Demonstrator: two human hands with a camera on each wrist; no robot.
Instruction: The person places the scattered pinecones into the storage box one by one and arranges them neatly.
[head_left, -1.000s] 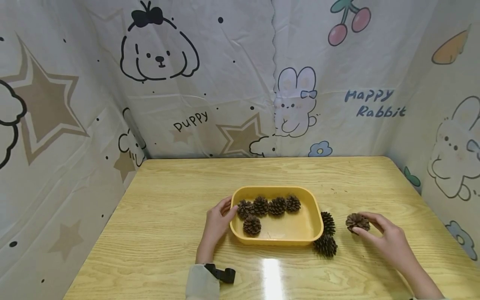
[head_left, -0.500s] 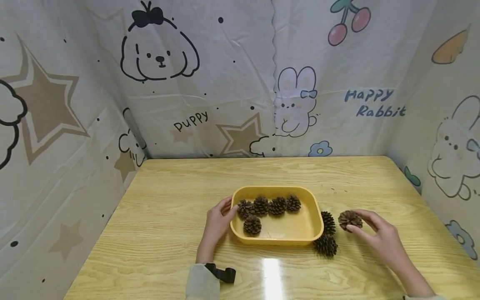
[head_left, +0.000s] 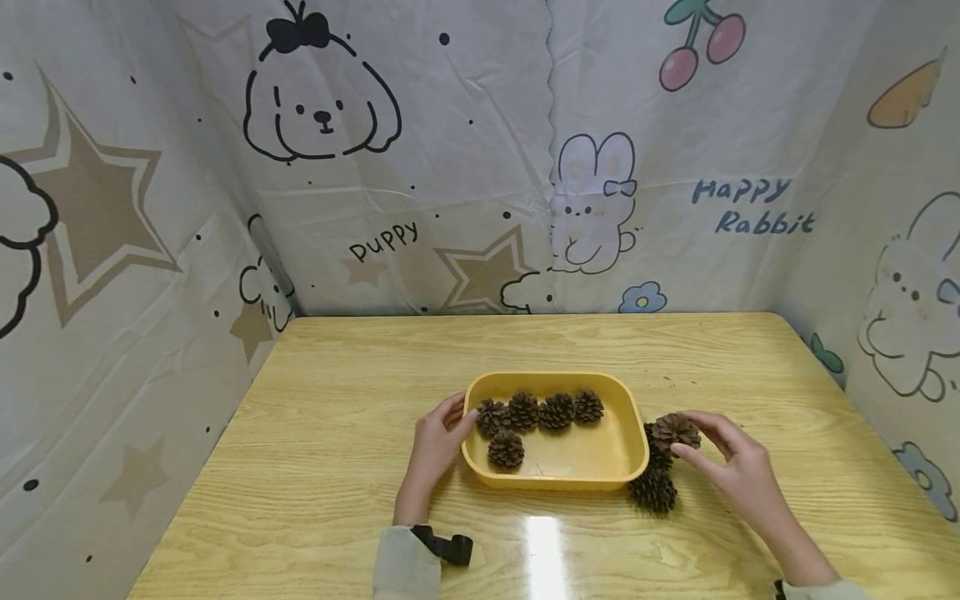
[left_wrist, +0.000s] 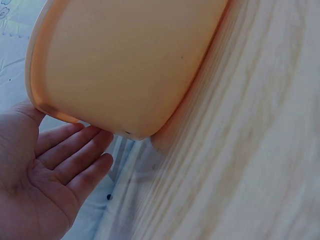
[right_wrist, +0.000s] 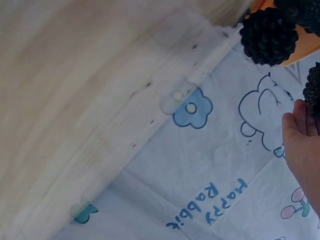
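A yellow plastic tub (head_left: 573,454) stands on the table with several brown pine cones (head_left: 506,450) inside, mostly along its back and left. My left hand (head_left: 435,443) grips its left end, thumb at the rim and fingers against the outer wall, as the left wrist view shows. My right hand (head_left: 738,471) pinches a brown pine cone (head_left: 677,431) between thumb and fingers, off the table, to the right of the tub. Beneath and beside it, two darker pine cones (head_left: 654,492) lie against the tub's right side; the held one partly covers the rear one in the head view.
The wood-grain table (head_left: 337,467) runs back to a patterned cloth (head_left: 465,167) that hangs behind and at both sides. A few small dark specks (head_left: 678,381) lie on the tabletop behind the right hand.
My right hand has moved left with its pine cone, from bare table to over the rear dark pine cone by the tub. The left hand and tub have stayed put.
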